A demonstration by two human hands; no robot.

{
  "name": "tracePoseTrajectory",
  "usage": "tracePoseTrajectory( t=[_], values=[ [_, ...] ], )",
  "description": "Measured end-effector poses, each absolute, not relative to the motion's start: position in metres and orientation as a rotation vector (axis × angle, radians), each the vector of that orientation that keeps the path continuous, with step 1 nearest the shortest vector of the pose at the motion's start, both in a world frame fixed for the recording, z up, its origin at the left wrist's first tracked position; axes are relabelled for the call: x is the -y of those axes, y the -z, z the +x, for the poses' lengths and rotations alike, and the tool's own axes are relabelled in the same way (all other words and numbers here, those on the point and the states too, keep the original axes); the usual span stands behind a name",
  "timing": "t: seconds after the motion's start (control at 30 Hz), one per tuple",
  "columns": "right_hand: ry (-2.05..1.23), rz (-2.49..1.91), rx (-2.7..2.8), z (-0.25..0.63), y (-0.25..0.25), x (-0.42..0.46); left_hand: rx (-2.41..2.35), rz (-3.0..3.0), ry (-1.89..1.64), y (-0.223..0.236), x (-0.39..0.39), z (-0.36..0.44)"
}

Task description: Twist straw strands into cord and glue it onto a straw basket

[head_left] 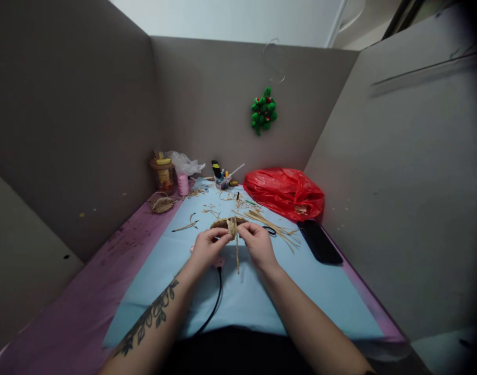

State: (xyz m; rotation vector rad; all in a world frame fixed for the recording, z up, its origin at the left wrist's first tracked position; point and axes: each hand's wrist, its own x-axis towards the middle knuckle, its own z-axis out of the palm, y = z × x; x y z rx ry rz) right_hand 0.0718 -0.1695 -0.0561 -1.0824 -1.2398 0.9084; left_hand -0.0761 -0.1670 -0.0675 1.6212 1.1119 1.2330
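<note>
Woven piece: a small tan-and-brown woven piece of straw-like fibre (232,227), at the centre of the frame just below mid-height, raised between both hands, its curved rim partly hidden by the fingers
Left hand: the person's bare left hand (210,246), left of centre, thumb and forefinger pinching the piece's lower left edge
Right hand: the bare right hand (258,244), right of centre, thumb and fingertips closed on the piece's right edge
Hanging cord: a thin, tan braided cord (237,258), dangling below the piece at lower centre; it looks flexible, and probably makes a poor lifting point
Weight and feel: judged light and dry, springy rather than soft, rough enough not to slip
Weak spot: sharp creasing may crack or fray the fibre
Best hold: a light pinch on the firmer edges, one per hand
Loose strands: long, flat, straw-coloured strands (275,229), right of centre, likely brittle
</note>
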Motion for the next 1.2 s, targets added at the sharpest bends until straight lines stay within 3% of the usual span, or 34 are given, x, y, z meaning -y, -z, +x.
tracePoseTrajectory(
  t=[1.2],
  values=[
    [-0.800, -1.137, 1.244, 0.0765, 0.0572, 0.1694, -1.129, 1.902, -1.261, 0.0660, 0.1706, -0.0755]
  ],
)
